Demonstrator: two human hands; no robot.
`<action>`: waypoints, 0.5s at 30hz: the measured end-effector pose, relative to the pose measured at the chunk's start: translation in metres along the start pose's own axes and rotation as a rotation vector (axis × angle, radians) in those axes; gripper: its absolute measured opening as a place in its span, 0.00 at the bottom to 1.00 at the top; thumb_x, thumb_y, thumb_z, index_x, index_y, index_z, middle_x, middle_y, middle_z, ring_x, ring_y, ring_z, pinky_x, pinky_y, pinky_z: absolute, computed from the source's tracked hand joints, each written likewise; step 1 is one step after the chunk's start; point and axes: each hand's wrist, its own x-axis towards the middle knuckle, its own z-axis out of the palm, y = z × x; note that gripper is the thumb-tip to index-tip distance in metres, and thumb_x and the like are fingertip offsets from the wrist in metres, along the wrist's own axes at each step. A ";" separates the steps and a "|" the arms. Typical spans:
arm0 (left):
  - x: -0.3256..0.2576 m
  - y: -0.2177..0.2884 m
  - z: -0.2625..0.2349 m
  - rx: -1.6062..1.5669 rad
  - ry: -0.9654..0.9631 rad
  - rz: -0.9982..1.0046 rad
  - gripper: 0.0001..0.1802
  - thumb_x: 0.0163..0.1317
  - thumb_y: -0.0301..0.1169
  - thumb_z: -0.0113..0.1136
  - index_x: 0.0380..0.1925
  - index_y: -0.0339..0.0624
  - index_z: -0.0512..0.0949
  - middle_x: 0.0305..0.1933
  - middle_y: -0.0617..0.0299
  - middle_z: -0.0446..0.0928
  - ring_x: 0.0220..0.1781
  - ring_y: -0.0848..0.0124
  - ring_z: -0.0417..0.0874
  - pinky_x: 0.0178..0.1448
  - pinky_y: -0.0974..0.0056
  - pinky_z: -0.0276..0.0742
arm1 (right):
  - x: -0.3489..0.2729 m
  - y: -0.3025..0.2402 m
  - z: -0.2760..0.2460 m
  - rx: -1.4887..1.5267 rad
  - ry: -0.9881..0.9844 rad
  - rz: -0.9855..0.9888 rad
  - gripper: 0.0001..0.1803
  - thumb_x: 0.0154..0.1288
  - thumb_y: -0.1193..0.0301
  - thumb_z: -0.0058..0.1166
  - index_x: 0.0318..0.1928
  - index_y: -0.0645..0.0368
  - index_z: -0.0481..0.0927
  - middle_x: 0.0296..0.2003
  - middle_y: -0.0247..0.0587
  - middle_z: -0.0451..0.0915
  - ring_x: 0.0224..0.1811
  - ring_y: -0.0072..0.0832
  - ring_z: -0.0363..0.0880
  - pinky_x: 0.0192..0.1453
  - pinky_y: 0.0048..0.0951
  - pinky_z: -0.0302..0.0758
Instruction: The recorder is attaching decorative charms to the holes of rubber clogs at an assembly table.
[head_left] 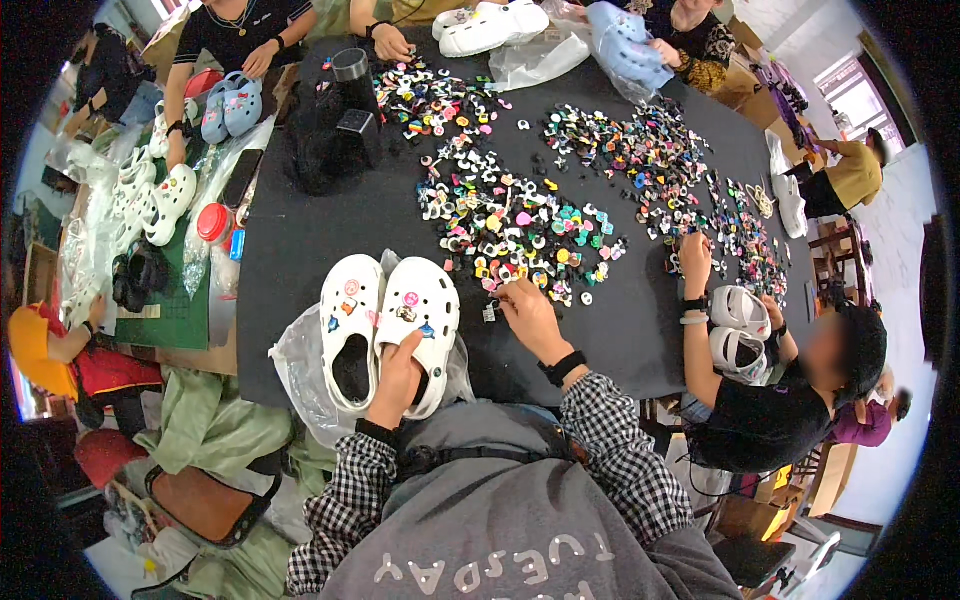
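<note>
Two white clogs stand side by side at the table's near edge, on clear plastic wrap (305,365). The left clog (350,285) carries several small charms on its toe. On the right clog (432,300) are a pink round charm (410,299) and a blue charm (427,331). My left hand (398,378) grips this right clog at its opening, fingers closed. At the near edge of a heap of colourful shoe charms (520,225), my right hand (531,318) has its fingertips pinched together among the pieces; what they hold is hidden. A small whitish charm (489,313) lies beside them.
Another charm heap (650,160) spreads across the black table (330,225). A black container (335,130) stands at the far left. People work around the table; one at the right has white sandals (740,330), one across holds bagged blue clogs (628,45). White clogs (168,205) lie on the left table.
</note>
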 end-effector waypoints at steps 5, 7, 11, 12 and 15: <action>0.000 0.001 -0.003 0.052 -0.016 -0.021 0.21 0.67 0.24 0.47 0.60 0.32 0.63 0.61 0.56 0.69 0.61 0.65 0.71 0.66 0.60 0.65 | -0.009 -0.007 0.004 -0.115 0.014 -0.129 0.12 0.51 0.82 0.51 0.38 0.56 0.77 0.37 0.40 0.74 0.43 0.41 0.74 0.45 0.39 0.75; 0.000 0.002 0.000 -0.015 -0.020 -0.021 0.21 0.67 0.23 0.47 0.60 0.32 0.63 0.60 0.56 0.70 0.61 0.65 0.71 0.66 0.60 0.65 | -0.012 -0.008 0.004 -0.177 -0.013 -0.133 0.14 0.51 0.81 0.52 0.40 0.56 0.76 0.38 0.41 0.73 0.44 0.41 0.73 0.45 0.40 0.74; -0.001 0.004 0.009 -0.054 -0.013 -0.013 0.21 0.67 0.24 0.48 0.60 0.32 0.63 0.60 0.56 0.70 0.60 0.65 0.72 0.66 0.60 0.66 | -0.012 -0.004 0.006 -0.245 -0.074 -0.129 0.14 0.51 0.81 0.53 0.41 0.55 0.75 0.39 0.41 0.72 0.45 0.40 0.72 0.45 0.40 0.74; -0.001 0.003 0.009 -0.061 0.002 -0.002 0.20 0.67 0.24 0.48 0.58 0.31 0.65 0.58 0.55 0.71 0.59 0.65 0.73 0.64 0.62 0.68 | -0.012 -0.005 0.007 -0.218 -0.043 -0.101 0.13 0.52 0.80 0.53 0.40 0.56 0.75 0.38 0.41 0.72 0.43 0.40 0.73 0.43 0.40 0.74; 0.004 -0.005 -0.008 0.083 -0.023 0.050 0.19 0.67 0.25 0.49 0.56 0.31 0.66 0.56 0.54 0.72 0.58 0.66 0.73 0.61 0.64 0.69 | -0.010 -0.005 0.009 -0.061 -0.001 0.040 0.10 0.56 0.78 0.54 0.40 0.58 0.74 0.36 0.42 0.75 0.39 0.40 0.75 0.40 0.39 0.75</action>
